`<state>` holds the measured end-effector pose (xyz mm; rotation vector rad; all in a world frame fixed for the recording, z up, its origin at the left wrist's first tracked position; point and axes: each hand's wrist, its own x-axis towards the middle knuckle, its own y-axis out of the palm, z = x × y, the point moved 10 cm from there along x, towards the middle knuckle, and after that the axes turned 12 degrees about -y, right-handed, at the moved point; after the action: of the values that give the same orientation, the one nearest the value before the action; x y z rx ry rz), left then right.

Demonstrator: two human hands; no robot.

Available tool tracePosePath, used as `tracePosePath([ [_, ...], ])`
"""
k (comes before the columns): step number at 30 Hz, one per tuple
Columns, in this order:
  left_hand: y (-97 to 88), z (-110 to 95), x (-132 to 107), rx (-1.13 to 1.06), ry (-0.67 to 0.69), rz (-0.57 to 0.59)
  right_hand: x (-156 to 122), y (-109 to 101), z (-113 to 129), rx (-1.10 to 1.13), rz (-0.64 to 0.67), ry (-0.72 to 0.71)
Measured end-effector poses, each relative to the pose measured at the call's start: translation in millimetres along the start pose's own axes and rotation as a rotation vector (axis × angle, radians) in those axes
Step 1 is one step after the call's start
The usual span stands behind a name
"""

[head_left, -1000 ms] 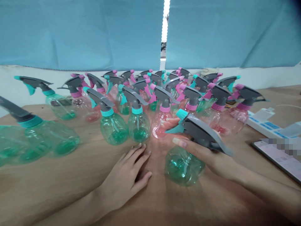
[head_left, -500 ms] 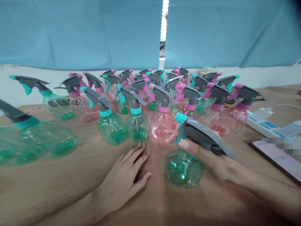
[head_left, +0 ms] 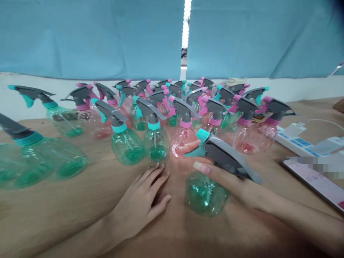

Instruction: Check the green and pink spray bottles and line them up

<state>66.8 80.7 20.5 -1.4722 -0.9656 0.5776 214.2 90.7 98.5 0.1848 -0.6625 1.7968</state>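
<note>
A green spray bottle (head_left: pixel 205 199) with a grey head and teal nozzle stands in front of me, its nozzle facing left. Wrapped around its neck is my right hand (head_left: pixel 240 188). The thumb lies on the near side below the head, and a finger reaches out beyond the teal trigger; the other fingers are hidden behind the bottle. My left hand (head_left: pixel 142 197) rests palm down on the wooden table (head_left: pixel 107 222), fingers loosely spread, holding nothing. Just beyond its fingertips stand two more green spray bottles (head_left: pixel 127 147), with a pink spray bottle (head_left: pixel 184 138) to their right.
Several green and pink spray bottles crowd the back of the table. Overlapping green bottles (head_left: pixel 71 161) stand at the left edge. On the right lie a phone (head_left: pixel 311 186) and a white power strip (head_left: pixel 298 141) with plugs. A blue cloth (head_left: pixel 80 39) hangs behind.
The trigger of the held spray bottle now sticks out further from the head, and my right finger has straightened forward. My left hand stays put. The view has shifted slightly.
</note>
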Motion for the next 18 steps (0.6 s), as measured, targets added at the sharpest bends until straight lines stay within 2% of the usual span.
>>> tracePosePath([
  [4, 1.0, -0.2, 0.4, 0.007, -0.004, 0.007, -1.6, 3.4, -2.2, 0.043, 0.015, -0.026],
  [11, -0.1, -0.2, -0.1, -0.007, -0.017, 0.016, 1.2, -2.7, 1.8, -0.188, -0.015, -0.031],
  [18, 0.9, -0.7, 0.8, -0.014, -0.016, 0.034, 0.8, -0.9, 2.9, -0.222, 0.012, -0.045],
])
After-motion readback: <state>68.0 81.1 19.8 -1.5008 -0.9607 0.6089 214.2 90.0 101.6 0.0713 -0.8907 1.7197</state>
